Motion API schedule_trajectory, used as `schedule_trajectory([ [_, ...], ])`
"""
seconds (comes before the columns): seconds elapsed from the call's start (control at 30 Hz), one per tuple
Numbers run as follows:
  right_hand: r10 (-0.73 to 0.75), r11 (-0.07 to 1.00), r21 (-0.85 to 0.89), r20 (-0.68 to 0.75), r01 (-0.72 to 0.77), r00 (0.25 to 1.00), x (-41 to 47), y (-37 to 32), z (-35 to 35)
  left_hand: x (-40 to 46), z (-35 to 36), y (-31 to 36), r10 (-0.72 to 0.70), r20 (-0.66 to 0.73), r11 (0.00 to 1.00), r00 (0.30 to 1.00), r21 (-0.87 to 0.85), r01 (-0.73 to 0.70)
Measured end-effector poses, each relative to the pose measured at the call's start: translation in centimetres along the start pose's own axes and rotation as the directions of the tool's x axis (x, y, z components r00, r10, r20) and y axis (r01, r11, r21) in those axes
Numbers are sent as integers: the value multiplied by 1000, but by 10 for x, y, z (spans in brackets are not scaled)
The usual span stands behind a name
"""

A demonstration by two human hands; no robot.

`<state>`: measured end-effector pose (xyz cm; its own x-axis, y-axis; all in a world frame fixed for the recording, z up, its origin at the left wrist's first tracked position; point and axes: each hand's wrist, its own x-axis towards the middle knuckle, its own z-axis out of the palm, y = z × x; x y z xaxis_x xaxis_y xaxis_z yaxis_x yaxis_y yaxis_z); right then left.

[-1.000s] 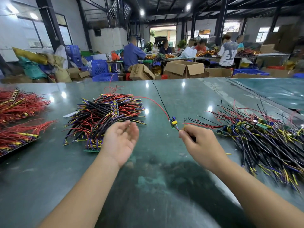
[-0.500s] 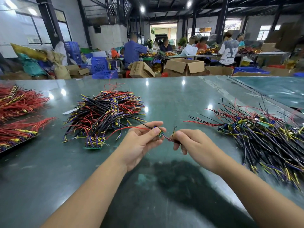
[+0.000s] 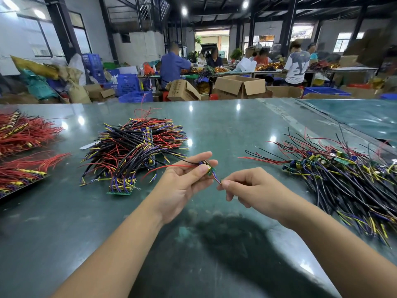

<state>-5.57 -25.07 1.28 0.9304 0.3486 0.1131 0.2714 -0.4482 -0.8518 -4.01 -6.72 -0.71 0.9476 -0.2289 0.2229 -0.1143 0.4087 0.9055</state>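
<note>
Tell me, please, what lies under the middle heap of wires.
A green circuit board pokes out beneath the heap of wires at its near edge, a white paper slip at its left. Anything else under it is covered.

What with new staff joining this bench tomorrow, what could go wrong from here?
1. The right hand pinches the short leads close to the small board that the left hand grips; a hard tug may strain their joints.
2. The board's red wire and black wire trail towards the middle pile; lifting the board away could snag the pile and scatter it.
</note>
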Motion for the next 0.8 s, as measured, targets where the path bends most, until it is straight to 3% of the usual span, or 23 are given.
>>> schedule_trajectory([
  [0.37, 66, 990, 136, -165, -44, 984, 3, 0, -1, -1, 3, 3, -27, -93, 999, 995, 28, 30],
  [0.67, 77, 984, 180, -347, -14, 935, 5, 0, 4, -4, 8, -2, -155, 18, 984, 988, 89, 153],
  [0.8, 69, 980, 200, -360, 5, 930, 5, 0, 8, -5, 10, -3, -113, 19, 992, 993, 67, 111],
])
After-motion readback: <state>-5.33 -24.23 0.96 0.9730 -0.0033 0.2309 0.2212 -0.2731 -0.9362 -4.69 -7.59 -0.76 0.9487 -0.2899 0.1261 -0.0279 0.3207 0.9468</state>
